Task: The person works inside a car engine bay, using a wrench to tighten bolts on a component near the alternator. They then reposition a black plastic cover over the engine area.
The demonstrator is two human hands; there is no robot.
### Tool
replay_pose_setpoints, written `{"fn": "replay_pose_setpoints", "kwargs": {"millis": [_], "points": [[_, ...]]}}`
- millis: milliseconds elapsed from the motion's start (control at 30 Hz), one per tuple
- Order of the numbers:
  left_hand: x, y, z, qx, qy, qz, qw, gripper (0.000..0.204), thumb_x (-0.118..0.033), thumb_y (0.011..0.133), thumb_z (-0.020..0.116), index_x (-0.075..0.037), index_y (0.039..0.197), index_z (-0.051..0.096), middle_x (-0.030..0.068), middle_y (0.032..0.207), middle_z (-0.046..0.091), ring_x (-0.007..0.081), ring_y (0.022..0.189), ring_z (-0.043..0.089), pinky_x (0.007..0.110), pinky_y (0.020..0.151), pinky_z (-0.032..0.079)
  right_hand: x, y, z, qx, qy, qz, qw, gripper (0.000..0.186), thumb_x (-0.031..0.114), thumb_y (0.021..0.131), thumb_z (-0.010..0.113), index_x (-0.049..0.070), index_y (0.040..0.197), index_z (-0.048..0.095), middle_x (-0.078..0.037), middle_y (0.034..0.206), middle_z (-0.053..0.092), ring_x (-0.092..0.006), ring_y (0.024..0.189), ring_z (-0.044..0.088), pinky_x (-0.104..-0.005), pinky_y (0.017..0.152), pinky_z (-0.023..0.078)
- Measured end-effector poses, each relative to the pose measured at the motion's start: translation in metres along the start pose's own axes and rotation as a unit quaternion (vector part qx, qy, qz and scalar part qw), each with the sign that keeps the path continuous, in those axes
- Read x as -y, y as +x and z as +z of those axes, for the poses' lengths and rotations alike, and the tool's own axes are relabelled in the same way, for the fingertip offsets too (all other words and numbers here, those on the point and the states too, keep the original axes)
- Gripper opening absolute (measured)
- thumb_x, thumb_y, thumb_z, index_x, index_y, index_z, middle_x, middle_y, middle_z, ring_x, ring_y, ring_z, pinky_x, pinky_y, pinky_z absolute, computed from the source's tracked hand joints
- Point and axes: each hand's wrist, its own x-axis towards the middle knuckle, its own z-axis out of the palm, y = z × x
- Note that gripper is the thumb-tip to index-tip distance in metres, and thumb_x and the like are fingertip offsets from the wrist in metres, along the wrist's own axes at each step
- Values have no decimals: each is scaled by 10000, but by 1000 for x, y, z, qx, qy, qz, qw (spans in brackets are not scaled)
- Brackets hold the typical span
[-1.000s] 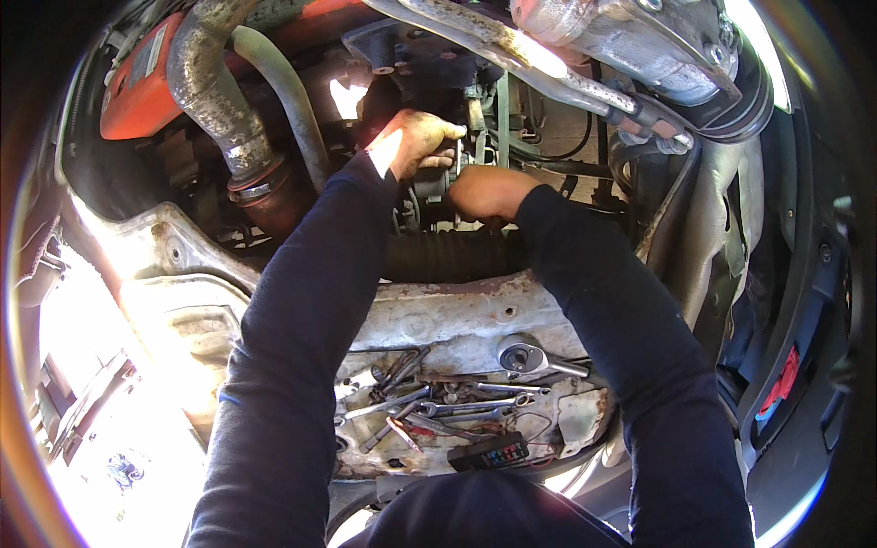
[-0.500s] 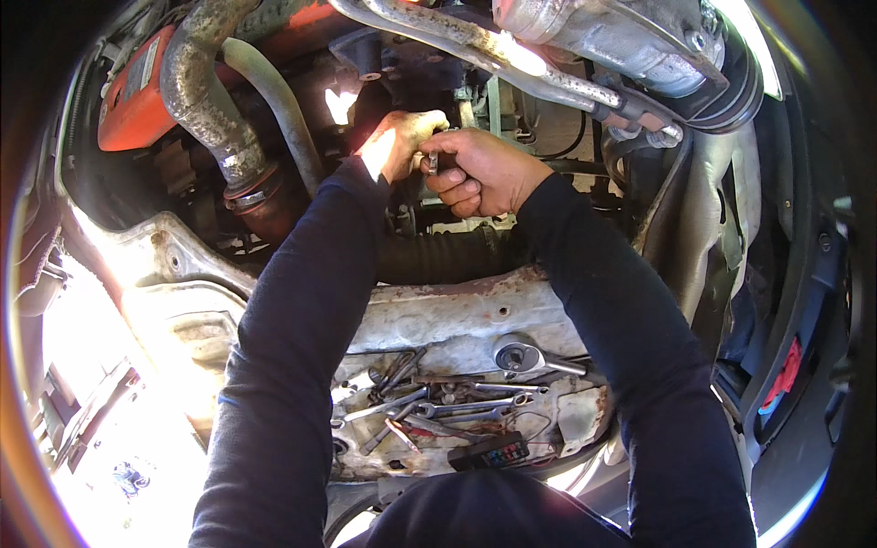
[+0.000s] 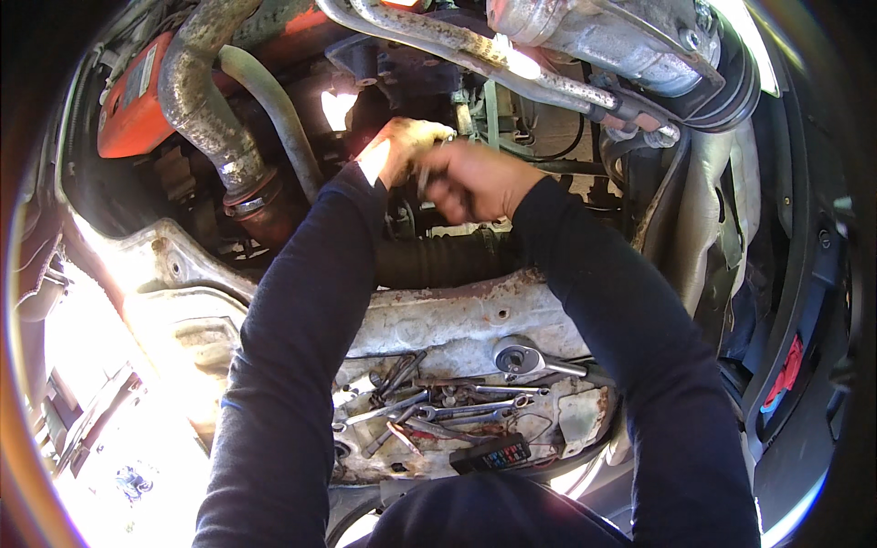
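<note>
Both my hands meet over the dark middle of an engine bay, past the front crossmember [image 3: 438, 310]. My left hand [image 3: 402, 149] is closed, its fingers curled and partly behind the right hand; what it grips is hidden. Pressed up beside it, my right hand [image 3: 480, 181] is blurred by motion, with its fingers curled in. A small shiny metal piece [image 3: 424, 176], smeared, shows at the right fingertips, too unclear to name. Just below the hands runs a dark ribbed hose [image 3: 438, 259].
Several wrenches [image 3: 466, 408], a ratchet [image 3: 523, 358] and a black case with coloured bits [image 3: 491, 454] lie on the worn metal panel near me. A rusty pipe [image 3: 196, 96] stands at left, metal tubes [image 3: 475, 50] cross above, and a red cloth [image 3: 784, 374] sits far right.
My right hand has gone from sharp to blurred, turning slightly at the left hand. The left hand keeps its place, and the view has shifted a little.
</note>
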Motion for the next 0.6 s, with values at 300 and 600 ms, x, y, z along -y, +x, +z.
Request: {"fn": "replay_pose_setpoints", "kwargs": {"millis": [300, 600], "points": [[-4, 2, 3, 22, 39, -30, 999, 125, -154, 967, 680, -32, 951, 698, 51, 816, 664, 156, 721, 645, 315, 626, 555, -18, 14, -2, -174, -751, -8, 637, 274, 194, 915, 552, 11, 970, 749, -176, 805, 717, -303, 695, 711, -414, 574, 553], [2, 5, -1, 35, 77, 30, 996, 204, -239, 977, 675, -63, 878, 704, 2, 746, 621, 110, 626, 566, 282, 562, 487, -8, -1, 10, -186, -114, 36, 975, 206, 216, 970, 553, 89, 839, 649, -26, 611, 544, -159, 496, 523, -321, 445, 431]]}}
